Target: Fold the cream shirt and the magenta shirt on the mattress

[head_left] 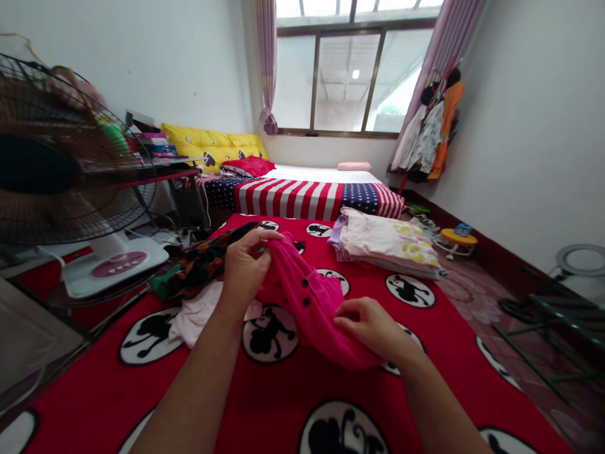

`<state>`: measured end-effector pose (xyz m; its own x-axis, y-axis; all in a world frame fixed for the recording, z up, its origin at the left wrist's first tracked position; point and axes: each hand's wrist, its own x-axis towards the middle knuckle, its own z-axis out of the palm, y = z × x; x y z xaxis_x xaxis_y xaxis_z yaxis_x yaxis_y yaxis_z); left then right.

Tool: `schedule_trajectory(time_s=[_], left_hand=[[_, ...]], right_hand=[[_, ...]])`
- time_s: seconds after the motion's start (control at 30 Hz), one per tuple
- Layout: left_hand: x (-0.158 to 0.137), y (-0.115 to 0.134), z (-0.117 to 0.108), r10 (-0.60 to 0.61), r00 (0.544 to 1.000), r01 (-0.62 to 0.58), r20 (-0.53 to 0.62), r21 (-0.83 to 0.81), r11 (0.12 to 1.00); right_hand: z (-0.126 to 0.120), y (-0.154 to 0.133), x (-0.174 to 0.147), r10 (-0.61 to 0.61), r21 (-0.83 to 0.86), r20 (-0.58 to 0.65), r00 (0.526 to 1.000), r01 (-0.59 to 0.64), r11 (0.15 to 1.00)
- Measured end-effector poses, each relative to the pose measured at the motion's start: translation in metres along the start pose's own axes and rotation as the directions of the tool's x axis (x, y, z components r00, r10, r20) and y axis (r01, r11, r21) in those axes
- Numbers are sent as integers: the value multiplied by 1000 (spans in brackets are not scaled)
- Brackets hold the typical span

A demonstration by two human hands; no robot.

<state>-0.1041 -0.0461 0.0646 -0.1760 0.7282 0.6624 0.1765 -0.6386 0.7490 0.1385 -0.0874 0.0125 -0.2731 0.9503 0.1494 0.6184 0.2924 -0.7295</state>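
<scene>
Head view, forward and down, seemingly near.

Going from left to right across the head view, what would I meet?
Black wire-caged electric fan, person's left hand, bright pink buttoned garment, pale-topped stack of folded clothes, round yellow-topped stool, grey ring-shaped object.

We see the fan (pixel 38 164) cut off by the left edge; folds hide part of the pink garment (pixel 314 299).

A home bedroom around me, striped bed (pixel 302 198) at the far end, curtained window (pixel 347 82) above it, fan (pixel 33 164) near left, hung clothes (pixel 432 135) far right.
</scene>
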Motion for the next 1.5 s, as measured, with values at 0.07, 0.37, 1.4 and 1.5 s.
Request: schedule_trajectory(time_s=[0.07,0.37,1.4,1.5], left_hand=[[1,-4,-2,-30,999,30,-21,12,999],[2,-20,-9,9,1000,-8,0,449,894],[-1,-40,5,-263,963,268,-63,358,894],[-1,-41,10,-364,924,361,-112,-46,931]], right_hand=[[-3,-2,1,8,75,-90,996,-1,997],[-27,-22,-5,144,281,-889,434,269,921],[27,19,10,89,-120,-192,977,-114,986],[31,-12,-5,-10,28,25,1000,9,1000]])
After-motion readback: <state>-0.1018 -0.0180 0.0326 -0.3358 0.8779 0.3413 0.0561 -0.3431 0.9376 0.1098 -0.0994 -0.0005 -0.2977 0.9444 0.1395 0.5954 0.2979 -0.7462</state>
